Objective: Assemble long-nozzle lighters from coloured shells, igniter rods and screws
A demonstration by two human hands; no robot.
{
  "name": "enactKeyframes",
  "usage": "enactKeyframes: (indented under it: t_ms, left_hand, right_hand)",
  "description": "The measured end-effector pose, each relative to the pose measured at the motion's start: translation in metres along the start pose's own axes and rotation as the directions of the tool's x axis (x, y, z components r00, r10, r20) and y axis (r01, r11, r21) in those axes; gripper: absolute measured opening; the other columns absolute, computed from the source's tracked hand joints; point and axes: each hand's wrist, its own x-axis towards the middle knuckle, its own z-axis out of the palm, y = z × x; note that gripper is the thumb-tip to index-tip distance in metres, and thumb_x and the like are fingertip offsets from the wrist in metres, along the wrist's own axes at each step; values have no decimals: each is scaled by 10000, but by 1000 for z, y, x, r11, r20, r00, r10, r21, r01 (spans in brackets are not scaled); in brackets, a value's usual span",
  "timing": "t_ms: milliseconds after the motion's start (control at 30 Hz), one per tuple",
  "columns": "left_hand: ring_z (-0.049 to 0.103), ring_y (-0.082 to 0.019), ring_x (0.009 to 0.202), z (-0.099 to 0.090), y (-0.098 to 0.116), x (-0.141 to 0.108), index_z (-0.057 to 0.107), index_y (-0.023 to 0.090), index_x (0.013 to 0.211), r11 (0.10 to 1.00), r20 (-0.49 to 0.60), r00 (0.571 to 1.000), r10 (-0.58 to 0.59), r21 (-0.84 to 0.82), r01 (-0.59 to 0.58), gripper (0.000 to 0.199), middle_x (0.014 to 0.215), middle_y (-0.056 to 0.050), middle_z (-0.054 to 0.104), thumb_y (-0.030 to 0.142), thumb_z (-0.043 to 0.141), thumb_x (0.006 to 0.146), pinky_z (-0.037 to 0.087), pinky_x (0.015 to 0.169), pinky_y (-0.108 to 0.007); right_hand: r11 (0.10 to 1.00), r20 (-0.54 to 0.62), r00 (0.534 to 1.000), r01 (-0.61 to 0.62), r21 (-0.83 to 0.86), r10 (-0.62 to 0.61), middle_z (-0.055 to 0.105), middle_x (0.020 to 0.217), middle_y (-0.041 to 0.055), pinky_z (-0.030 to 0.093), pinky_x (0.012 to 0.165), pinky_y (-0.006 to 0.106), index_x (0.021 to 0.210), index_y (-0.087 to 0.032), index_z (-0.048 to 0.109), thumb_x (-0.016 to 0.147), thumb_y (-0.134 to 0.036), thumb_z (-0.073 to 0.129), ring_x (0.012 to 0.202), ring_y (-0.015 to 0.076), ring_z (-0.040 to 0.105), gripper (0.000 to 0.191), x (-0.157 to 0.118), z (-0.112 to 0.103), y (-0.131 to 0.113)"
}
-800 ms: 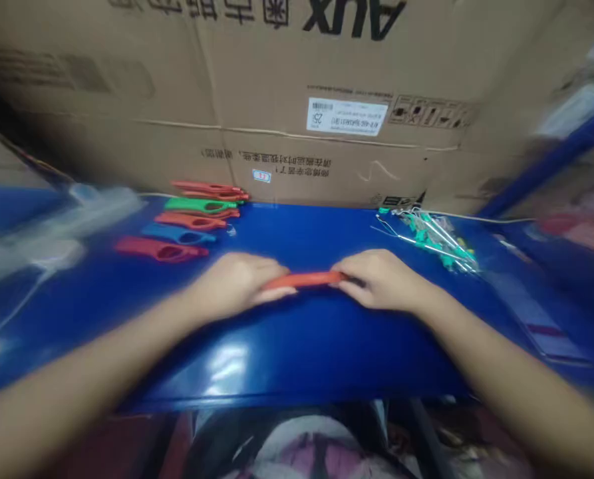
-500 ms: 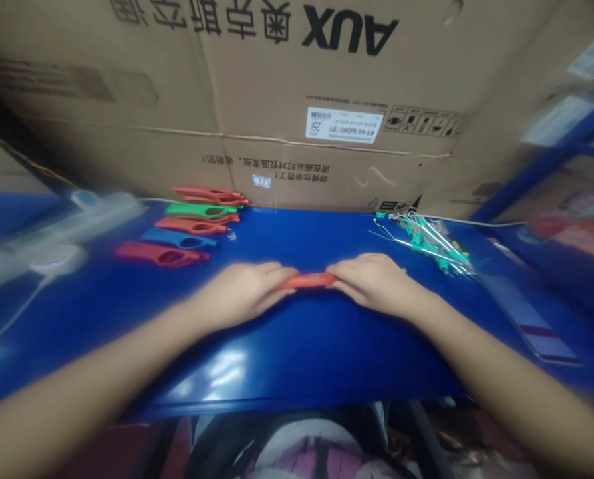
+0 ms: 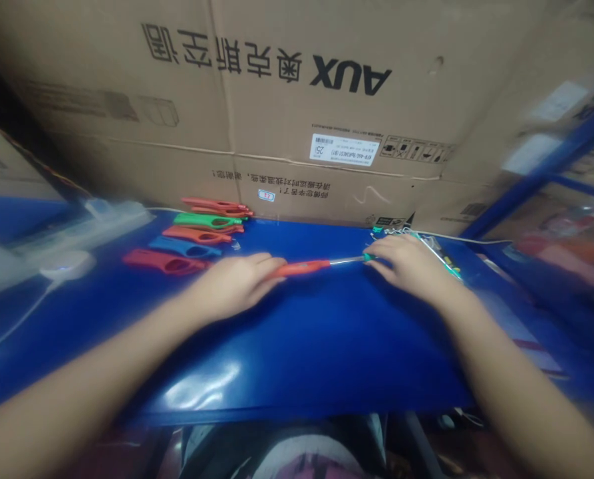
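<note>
Left hand (image 3: 239, 283) clamped on red handle (image 3: 304, 268), over counter (image 3: 297, 346); right hand (image 3: 406, 263) pinching rod (image 3: 346, 261) by green tip (image 3: 368, 257), handle's three o'clock. Rod could bend or slip, I'd guess, if hands pull out of line. Spare handles (image 3: 181, 232) at ten o'clock.

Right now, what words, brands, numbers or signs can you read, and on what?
"AUX": cardboard, inverted.
"奥克斯空调": cardboard, inverted.
"师傅您辛苦了!": cardboard, inverted.
"请在搬运时对我温柔些,谢谢您!": cardboard, inverted.
"25": white label, inverted; smaller print unclear.
Too small or blurred: symbol row, blue-edged sticker, pale labels at right, remaining cardboard print.
Held orange handle: nothing legible.
</note>
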Motion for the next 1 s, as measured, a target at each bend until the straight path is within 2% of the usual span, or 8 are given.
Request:
enactKeyframes:
  t_ms: [167, 367, 500, 600, 700, 767, 867, 1000]
  left_hand:
    - [688, -230, 904, 4, 1, 0, 622, 191, 1258, 997, 28, 999, 27, -67, -25, 356, 1062, -79, 694, 398, 436, 1035, 526, 776, -317]
    - [650, -182, 799, 17, 12, -3, 688, 188, 1139, 957, 45, 998, 33, -291, -19, 348, 935, -48, 713, 440, 479, 1021, 464, 724, -276]
    - [551, -131, 638, 24, 16, -4, 724, 161, 1007, 887, 66, 996, -59, -453, 83, 375, 747, -6, 646, 477, 523, 990, 392, 613, -248]
    - [410, -95, 542, 29, 15, -3, 724, 144, 926, 784, 191, 973, -132, -580, 221, 439, 635, 32, 516, 537, 532, 964, 300, 511, -226]
    - [361, -85, 533, 32, 14, -2, 715, 134, 957, 707, 292, 945, -147, -637, 307, 467, 632, 43, 477, 571, 552, 939, 269, 486, -213]
    - [364, -86, 534, 31, 15, -3, 700, 133, 919, 736, 275, 953, -129, -618, 278, 457, 627, 43, 474, 563, 549, 944, 270, 490, -213]
    - [441, -101, 553, 26, 19, -4, 665, 142, 828, 842, 174, 984, -48, -523, 134, 418, 634, 26, 528, 502, 516, 982, 316, 535, -229]
    - [595, -156, 658, 24, 22, -8, 689, 152, 935, 930, 97, 994, 56, -368, -16, 359, 758, -35, 664, 433, 481, 1015, 403, 632, -267]
  right_hand:
    - [977, -142, 978, 169, 128, -151, 742, 1012, 78, 415, 881, 378, 1061, -166, 695, 1000, -261, 551, 950, 235, 639, 182, 2, 19, -19]
    - [942, -248, 928, 313, 122, -276, 686, 856, 84, 386, 715, 328, 1034, -126, 678, 1035, -281, 478, 785, 205, 560, 253, 5, 30, -57]
    - [933, -335, 897, 342, 113, -289, 667, 837, 101, 372, 681, 324, 1045, -97, 659, 1035, -240, 467, 770, 204, 523, 240, 3, 34, -60]
    - [920, -359, 879, 374, 114, -313, 650, 812, 103, 364, 668, 324, 1034, -88, 651, 1034, -221, 462, 759, 202, 510, 231, 2, 36, -59]
    - [907, -340, 876, 402, 125, -341, 629, 783, 96, 363, 660, 323, 1009, -89, 650, 1035, -212, 447, 740, 198, 498, 239, 1, 38, -60]
    - [904, -316, 885, 402, 149, -342, 621, 778, 97, 376, 664, 324, 1000, -89, 651, 1035, -205, 431, 736, 199, 496, 251, 0, 39, -61]
    - [899, -277, 901, 393, 195, -334, 623, 783, 98, 407, 685, 327, 998, -96, 651, 1035, -204, 415, 737, 202, 498, 263, -1, 39, -63]
    - [899, -248, 909, 386, 205, -334, 623, 771, 96, 420, 689, 333, 978, -107, 653, 1032, -206, 417, 728, 206, 495, 262, -2, 39, -66]
